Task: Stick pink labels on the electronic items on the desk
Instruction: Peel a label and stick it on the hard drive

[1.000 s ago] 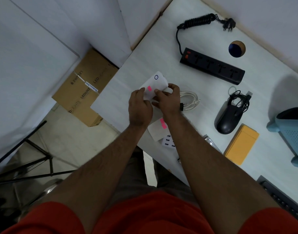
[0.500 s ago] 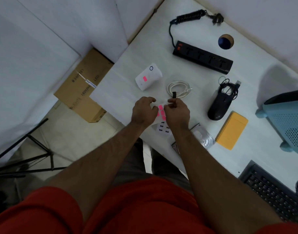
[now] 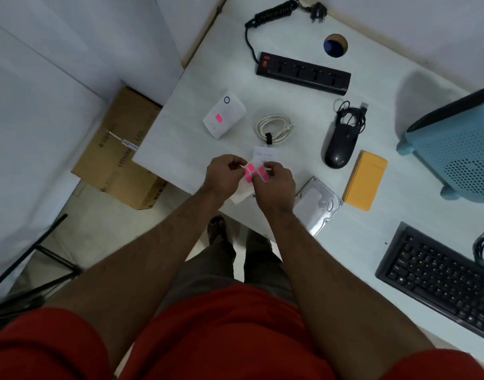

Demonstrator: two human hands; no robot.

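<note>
My left hand (image 3: 223, 174) and my right hand (image 3: 275, 185) meet over the desk's near edge, both pinching a white backing sheet (image 3: 255, 175) that carries several pink labels. A white power bank (image 3: 224, 118) lies beyond them with one pink label on its top. A coiled white cable (image 3: 273, 127), a black mouse (image 3: 341, 145), a black power strip (image 3: 304, 73), a silver hard drive (image 3: 319, 205), an orange case (image 3: 365, 180) and a black keyboard (image 3: 438, 272) lie around, none showing a label. A white device under my hands is mostly hidden.
A blue perforated basket (image 3: 460, 157) stands at the right edge of the white desk (image 3: 372, 231). A cable hole (image 3: 335, 45) sits at the back. A cardboard box (image 3: 120, 157) and a tripod's legs (image 3: 35, 259) are on the floor to the left.
The labelled power bank has been set down on the desk. Both hands drew back toward the near edge and took up the sheet of pink labels.
</note>
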